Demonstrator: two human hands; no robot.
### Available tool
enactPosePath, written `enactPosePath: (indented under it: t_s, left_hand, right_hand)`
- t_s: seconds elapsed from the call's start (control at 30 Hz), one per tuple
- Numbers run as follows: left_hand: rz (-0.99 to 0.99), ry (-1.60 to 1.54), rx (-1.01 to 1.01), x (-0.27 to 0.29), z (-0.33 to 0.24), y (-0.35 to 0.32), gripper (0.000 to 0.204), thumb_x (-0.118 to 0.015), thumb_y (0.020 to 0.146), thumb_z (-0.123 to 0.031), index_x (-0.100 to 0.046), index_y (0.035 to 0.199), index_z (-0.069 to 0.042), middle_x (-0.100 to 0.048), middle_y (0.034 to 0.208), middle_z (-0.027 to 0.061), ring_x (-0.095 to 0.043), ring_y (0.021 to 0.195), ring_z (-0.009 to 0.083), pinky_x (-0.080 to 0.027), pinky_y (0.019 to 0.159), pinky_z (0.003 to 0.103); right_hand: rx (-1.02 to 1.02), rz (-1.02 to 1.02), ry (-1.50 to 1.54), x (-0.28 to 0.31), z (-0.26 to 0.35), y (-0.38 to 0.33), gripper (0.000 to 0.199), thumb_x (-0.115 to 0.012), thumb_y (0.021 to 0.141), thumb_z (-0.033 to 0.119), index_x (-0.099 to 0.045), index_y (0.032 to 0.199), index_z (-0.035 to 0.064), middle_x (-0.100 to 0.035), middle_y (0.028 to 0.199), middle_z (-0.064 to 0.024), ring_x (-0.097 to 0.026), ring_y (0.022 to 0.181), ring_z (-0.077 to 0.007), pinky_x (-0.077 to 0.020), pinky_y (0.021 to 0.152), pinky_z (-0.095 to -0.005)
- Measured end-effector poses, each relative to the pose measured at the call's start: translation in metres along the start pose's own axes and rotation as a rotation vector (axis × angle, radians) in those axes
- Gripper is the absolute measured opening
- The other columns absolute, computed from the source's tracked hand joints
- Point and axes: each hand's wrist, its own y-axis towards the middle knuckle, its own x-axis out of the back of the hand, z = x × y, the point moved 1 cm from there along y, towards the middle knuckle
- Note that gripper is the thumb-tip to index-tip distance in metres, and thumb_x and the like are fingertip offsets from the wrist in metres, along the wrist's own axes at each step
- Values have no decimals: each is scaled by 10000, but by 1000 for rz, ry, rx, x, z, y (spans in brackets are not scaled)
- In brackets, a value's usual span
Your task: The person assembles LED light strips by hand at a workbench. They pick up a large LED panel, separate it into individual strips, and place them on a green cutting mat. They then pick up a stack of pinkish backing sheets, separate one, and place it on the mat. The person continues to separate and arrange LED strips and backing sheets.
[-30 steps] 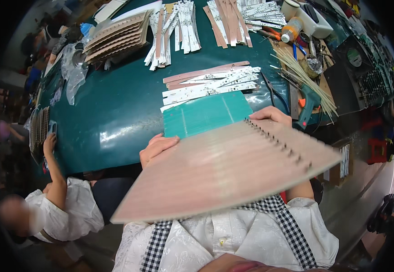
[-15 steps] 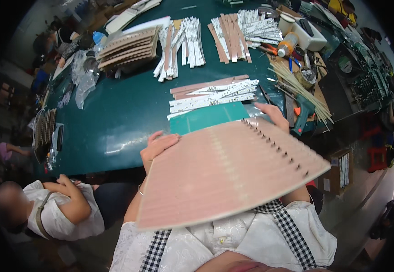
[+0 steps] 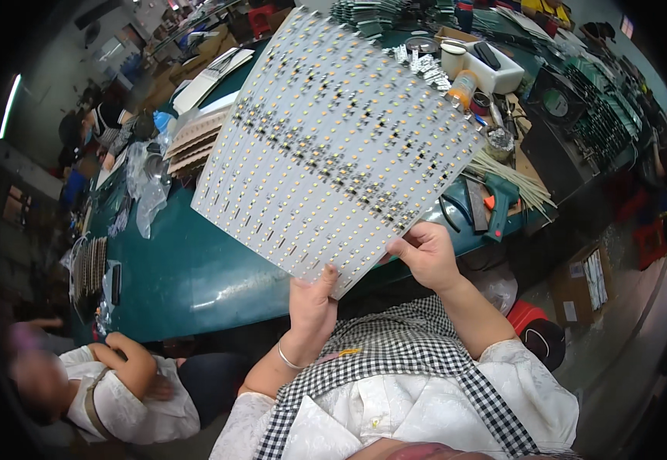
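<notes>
A large white LED circuit board panel (image 3: 326, 153) is raised and tilted over the table, its face covered with rows of small yellowish LEDs and dark components. My left hand (image 3: 314, 307) grips its lower corner, the thumb lying on the face. On the lower right edge, my right hand (image 3: 425, 253) pinches the panel with its thumb on top. The fingers of both hands are partly hidden behind the board. Much of the table beyond is covered by the panel.
A green table (image 3: 195, 284) lies beneath. Stacked brown boards (image 3: 195, 142) are at left. To the right are a glue gun (image 3: 500, 203), thin pale sticks (image 3: 521, 180), an orange bottle (image 3: 462, 88) and a white container (image 3: 506, 69). A person (image 3: 130, 383) sits close at lower left.
The panel has been lifted and turned from its pinkish back with protruding pins to its white LED face. Both hands have shifted to its near edges.
</notes>
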Motion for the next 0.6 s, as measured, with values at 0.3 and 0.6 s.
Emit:
enactPosePath:
  t_s: [0.3, 0.6]
  left_hand:
    - [63, -180, 342, -16, -5, -3, 487, -648, 897, -262, -449, 1305, -87, -609, 1182, 69, -634, 1011, 202, -563, 791, 370]
    - [-104, -48, 98, 6, -13, 13, 398, -640, 904, -221, -483, 1250, -104, -632, 1106, 43, -666, 882, 199, -595, 742, 357]
  right_hand:
    - [149, 238, 169, 7, 9, 6, 183, -659, 898, 135, -658, 918, -47, -681, 812, -93, -630, 691, -138, -515, 608, -261]
    - [179, -53, -225, 69, 56, 13, 283, -495, 991, 266, -531, 870, 13, -632, 760, -105, -631, 655, -172, -526, 612, -278]
